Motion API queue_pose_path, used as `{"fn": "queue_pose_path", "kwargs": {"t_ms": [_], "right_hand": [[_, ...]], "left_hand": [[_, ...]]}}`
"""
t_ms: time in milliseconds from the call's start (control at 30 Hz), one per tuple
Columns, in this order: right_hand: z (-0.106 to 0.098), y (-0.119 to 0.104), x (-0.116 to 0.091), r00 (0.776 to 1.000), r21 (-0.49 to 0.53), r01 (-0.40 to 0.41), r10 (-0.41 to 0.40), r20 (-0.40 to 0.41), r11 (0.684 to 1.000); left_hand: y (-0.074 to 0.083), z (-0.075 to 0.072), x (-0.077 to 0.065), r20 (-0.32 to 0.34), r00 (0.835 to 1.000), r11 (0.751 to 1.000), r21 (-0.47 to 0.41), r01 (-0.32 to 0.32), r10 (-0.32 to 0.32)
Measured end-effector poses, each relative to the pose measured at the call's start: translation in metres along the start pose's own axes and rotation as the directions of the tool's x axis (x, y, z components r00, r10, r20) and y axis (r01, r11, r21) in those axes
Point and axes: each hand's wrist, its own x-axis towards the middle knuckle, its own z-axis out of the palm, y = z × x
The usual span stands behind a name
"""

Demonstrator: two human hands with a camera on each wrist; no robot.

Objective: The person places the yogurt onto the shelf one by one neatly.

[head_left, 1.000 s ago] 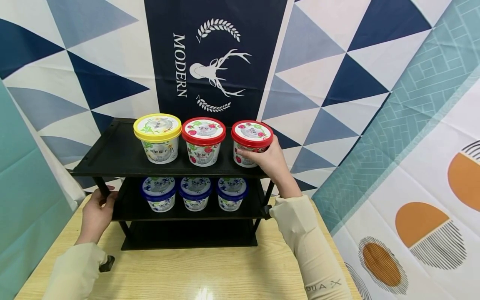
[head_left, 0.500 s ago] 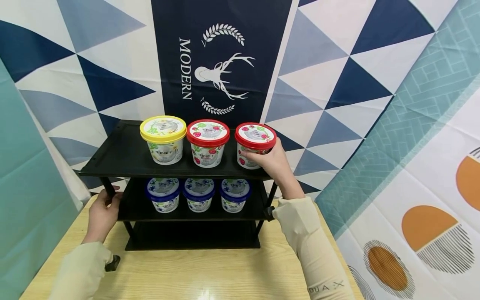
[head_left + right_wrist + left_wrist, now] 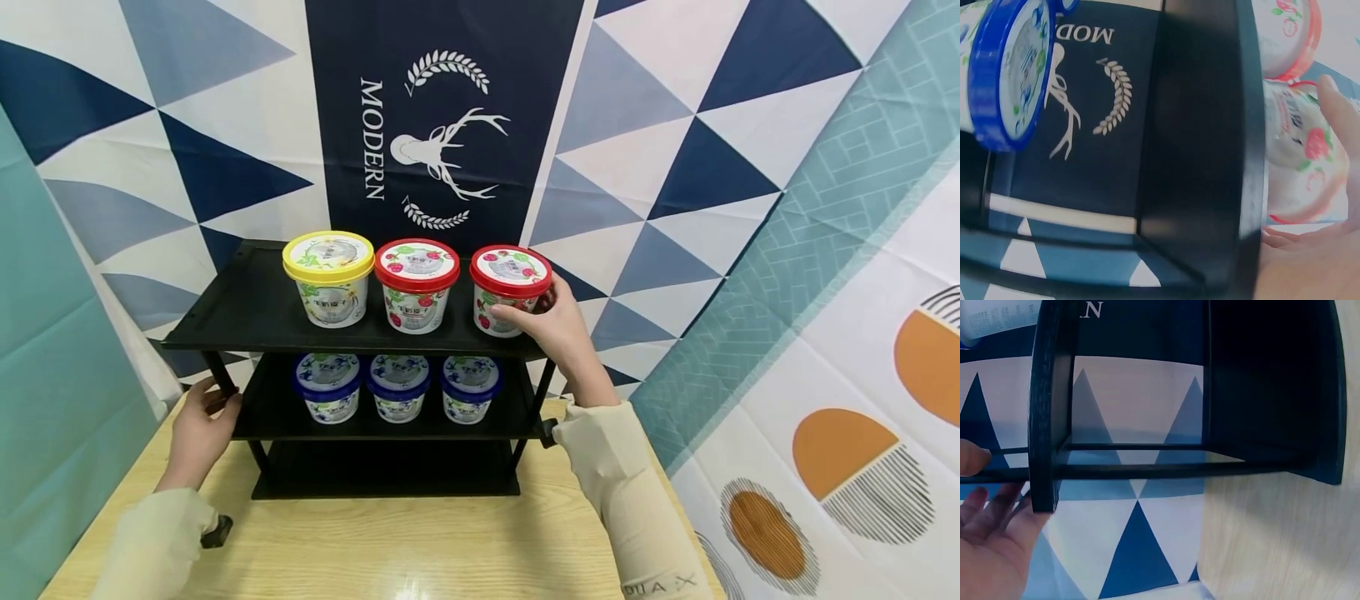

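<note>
My right hand [image 3: 558, 329] is around the right-hand red-lidded tub [image 3: 495, 310] on the top shelf. The thumb lies along the tub's front and the fingers curl at its right side. In the right wrist view the strawberry-printed tub [image 3: 1307, 150] sits between thumb and palm. My left hand [image 3: 201, 429] holds the left post of the black rack [image 3: 225, 312], below the top shelf, thumb and fingers on either side of the post. Beside the held tub, another red-lidded tub [image 3: 416, 310] and a yellow-lidded tub [image 3: 330, 304] stand upright in a row.
Several things share the middle shelf: blue-lidded tubs [image 3: 327, 392] in a row, one of them a large blue-lidded tub [image 3: 1013, 69] in the right wrist view. The rack's bottom shelf [image 3: 386, 471] rests on a wooden table [image 3: 390, 542]. Patterned cloth [image 3: 442, 150] hangs close behind.
The view shifts slightly. My right hand eases a little to the right on the tub, and its curled fingers show more at the tub's side. The tubs stay in place, and my left hand lowers slightly.
</note>
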Motion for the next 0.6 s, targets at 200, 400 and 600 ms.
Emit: {"fn": "queue_pose_path", "kwargs": {"t_ms": [200,400,600], "right_hand": [[-0.018,0.012,-0.026,0.998,-0.104,0.043,-0.046,-0.031,0.994],[-0.024,0.023,-0.063,0.987,-0.146,0.088,-0.107,-0.122,0.985],[-0.021,0.039,-0.094,0.954,-0.233,0.084,-0.145,-0.262,0.969]], "left_hand": [[-0.002,-0.005,-0.012,0.032,0.999,1.0,-0.007,0.002,-0.001],[0.002,-0.009,-0.032,0.065,0.997,0.999,-0.014,-0.05,0.051],[0.016,0.001,-0.053,0.055,0.991,0.992,0.002,-0.123,0.122]]}}
